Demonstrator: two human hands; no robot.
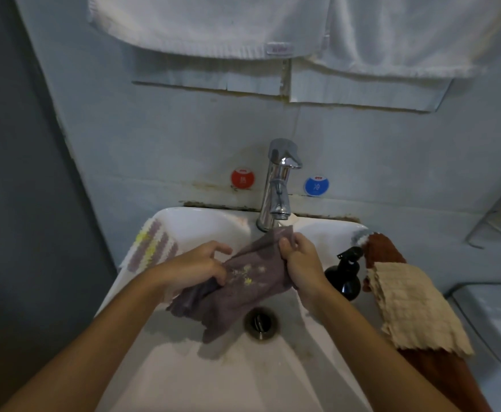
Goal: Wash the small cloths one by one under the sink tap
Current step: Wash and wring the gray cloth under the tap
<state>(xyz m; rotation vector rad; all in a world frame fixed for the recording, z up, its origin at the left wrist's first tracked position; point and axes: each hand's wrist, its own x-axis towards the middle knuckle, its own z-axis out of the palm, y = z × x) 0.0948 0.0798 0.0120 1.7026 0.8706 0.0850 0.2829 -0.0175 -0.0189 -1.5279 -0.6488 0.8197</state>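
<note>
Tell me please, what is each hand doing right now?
Left hand: fingers grip the small grey-purple terry cloth over the white sink basin.
Right hand: pinches the same cloth's upper end.

A soft, matt grey-purple cloth (243, 281) of napped fabric is seen against the glossy white glazed sink (201, 224), a polished chrome tap (277, 185), a shiny black plastic pump bottle (344, 275) and a ribbed beige cloth (415, 310).

cloth (243, 281) over sink (201, 379), tap (277, 185) behind, bottle (344, 275) right
</note>
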